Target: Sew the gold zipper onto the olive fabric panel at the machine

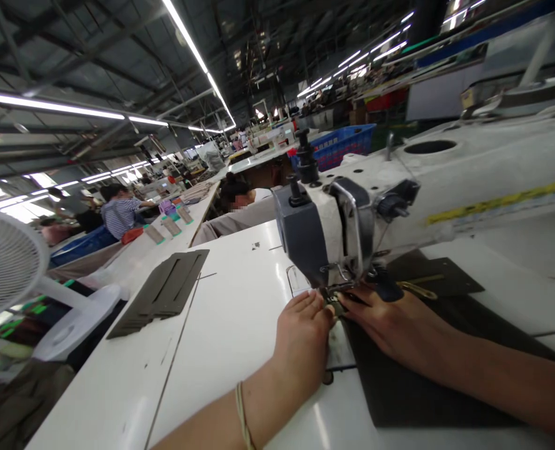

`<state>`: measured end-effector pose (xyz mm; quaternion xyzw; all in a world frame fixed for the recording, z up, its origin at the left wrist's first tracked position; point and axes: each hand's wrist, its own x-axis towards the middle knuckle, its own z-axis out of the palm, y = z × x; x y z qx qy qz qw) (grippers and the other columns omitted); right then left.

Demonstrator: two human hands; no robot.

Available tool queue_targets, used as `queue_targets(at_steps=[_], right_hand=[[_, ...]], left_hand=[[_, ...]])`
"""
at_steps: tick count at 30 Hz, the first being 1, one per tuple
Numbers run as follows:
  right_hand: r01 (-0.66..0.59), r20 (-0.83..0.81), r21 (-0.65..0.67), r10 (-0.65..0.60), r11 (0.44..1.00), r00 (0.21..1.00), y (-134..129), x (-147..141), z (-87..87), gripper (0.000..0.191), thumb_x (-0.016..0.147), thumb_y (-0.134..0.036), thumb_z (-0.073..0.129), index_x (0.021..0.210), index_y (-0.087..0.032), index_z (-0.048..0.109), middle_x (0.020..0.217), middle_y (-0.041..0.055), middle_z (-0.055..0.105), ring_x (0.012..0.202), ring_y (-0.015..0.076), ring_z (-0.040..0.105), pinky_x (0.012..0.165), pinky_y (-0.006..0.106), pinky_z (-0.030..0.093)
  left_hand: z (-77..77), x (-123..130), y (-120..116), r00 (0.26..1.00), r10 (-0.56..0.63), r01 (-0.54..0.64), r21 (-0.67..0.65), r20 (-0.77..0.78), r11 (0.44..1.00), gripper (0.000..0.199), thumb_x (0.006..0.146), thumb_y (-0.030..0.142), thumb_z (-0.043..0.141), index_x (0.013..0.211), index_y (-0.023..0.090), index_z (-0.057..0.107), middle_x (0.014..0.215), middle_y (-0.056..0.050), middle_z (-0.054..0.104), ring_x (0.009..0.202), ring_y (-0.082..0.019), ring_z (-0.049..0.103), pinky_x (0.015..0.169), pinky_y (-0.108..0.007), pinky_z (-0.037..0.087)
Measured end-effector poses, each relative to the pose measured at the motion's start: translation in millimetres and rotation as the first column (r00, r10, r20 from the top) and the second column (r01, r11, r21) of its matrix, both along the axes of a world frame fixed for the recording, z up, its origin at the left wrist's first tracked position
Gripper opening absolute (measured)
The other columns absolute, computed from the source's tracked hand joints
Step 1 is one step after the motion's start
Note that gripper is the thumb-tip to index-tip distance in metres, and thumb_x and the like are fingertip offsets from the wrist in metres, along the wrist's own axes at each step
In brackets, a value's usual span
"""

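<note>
A white and dark grey sewing machine (pixel 324 231) stands over the table, its needle area just above my fingertips. My left hand (pixel 303 337) is closed at the left of the presser foot, its thumb and fingers pinched on the edge of a dark grey-brown fabric piece (pixel 399 394). My right hand (pixel 394 322) lies on that piece with its fingers stretched toward the needle; some fingertips are hidden behind the machine head. The piece spreads under my right forearm. Beside it, a gold-coloured zipper pull or clip (pixel 418 289) lies near another dark piece (pixel 460 276).
A stack of dark cut pieces with slots (pixel 165 290) lies on the left of the white table (pixel 221 350). Thread cones (pixel 170 225) stand further back. A white fan (pixel 10 262) is at far left. A blue basket (pixel 343 145) and several people are beyond the machine.
</note>
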<state>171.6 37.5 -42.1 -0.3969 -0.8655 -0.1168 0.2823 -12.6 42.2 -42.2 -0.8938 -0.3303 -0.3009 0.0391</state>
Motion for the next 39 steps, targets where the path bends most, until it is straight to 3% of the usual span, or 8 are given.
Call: queue_targets(at_steps=[12, 29, 39], right_hand=[[-0.013, -0.01, 0.037, 0.013, 0.999, 1.0, 5.1, -0.8, -3.5, 0.027, 0.081, -0.006, 0.041, 0.088, -0.016, 0.065, 0.08, 0.0075, 0.065, 0.066, 0.0174, 0.059, 0.059, 0.027, 0.044], [-0.039, 0.019, 0.073, 0.037, 0.997, 0.999, 10.0, -0.8, -6.1, 0.029, 0.078, -0.001, 0.04, 0.081, -0.017, 0.064, 0.075, 0.0066, 0.065, 0.064, 0.0179, 0.059, 0.061, 0.029, 0.047], [-0.023, -0.058, -0.041, 0.021, 0.999, 0.998, 3.3, 2.6, -8.8, 0.024, 0.089, -0.013, 0.041, 0.089, -0.018, 0.064, 0.09, 0.0094, 0.067, 0.077, 0.0196, 0.063, 0.07, 0.031, 0.051]], left_hand=[[-1.7, -0.5, 7.2, 0.999, -0.02, 0.02, -0.01, 0.042, 1.0, 0.02, 0.093, 0.017, 0.049, 0.078, 0.015, 0.062, 0.088, -0.007, 0.071, 0.087, -0.018, 0.068, 0.091, -0.032, 0.052], [-2.0, -2.7, 7.6, 0.999, 0.04, -0.039, -0.065, 0.013, 0.997, 0.016, 0.09, 0.015, 0.054, 0.077, 0.016, 0.063, 0.094, -0.008, 0.071, 0.088, -0.019, 0.068, 0.093, -0.036, 0.051], [0.1, -3.3, 2.3, 1.0, 0.024, -0.024, -0.019, -0.007, 1.0, 0.014, 0.089, 0.014, 0.054, 0.079, 0.017, 0.063, 0.088, -0.005, 0.071, 0.088, -0.017, 0.068, 0.089, -0.032, 0.052]])
